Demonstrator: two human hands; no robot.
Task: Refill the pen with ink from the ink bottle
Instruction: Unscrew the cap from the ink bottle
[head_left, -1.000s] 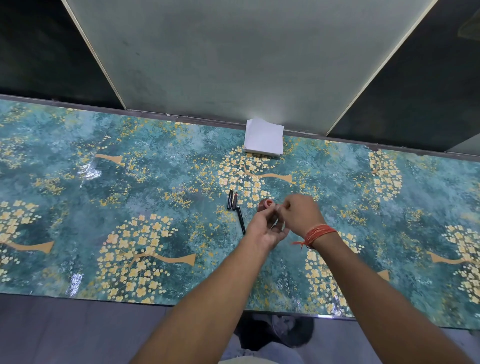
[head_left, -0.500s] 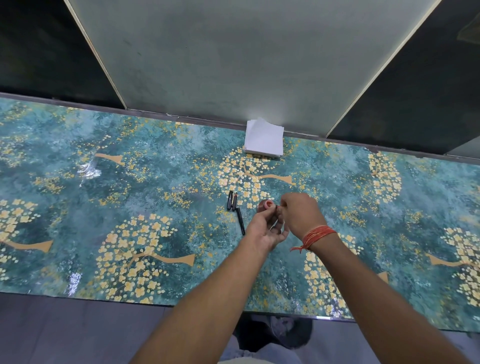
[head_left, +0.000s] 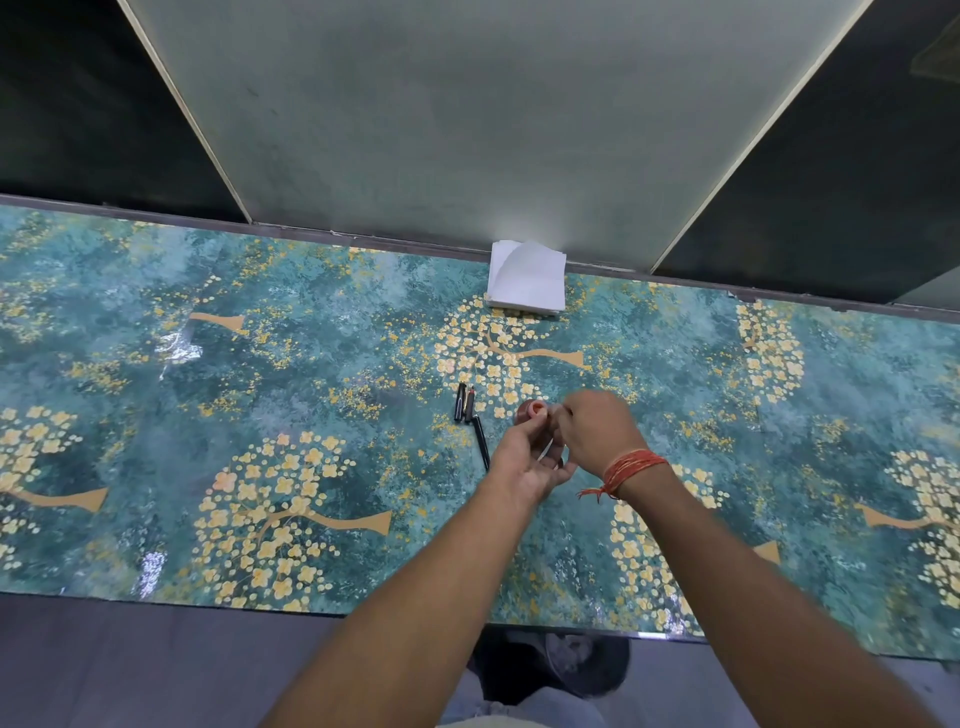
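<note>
Near the middle of the bench (head_left: 260, 364), both hands meet over the ink bottle (head_left: 531, 409). Left hand (head_left: 524, 460) curls round a thin pale piece; right hand (head_left: 597, 431) pinches at it. Pen parts (head_left: 470, 415) lie just left; white tissues (head_left: 527, 283) sit behind.

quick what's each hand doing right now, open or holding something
Left hand: fingers curled, holding the ink bottle.
Right hand: fingers curled, pinching something small beside the bottle; what it is cannot be told.
</note>
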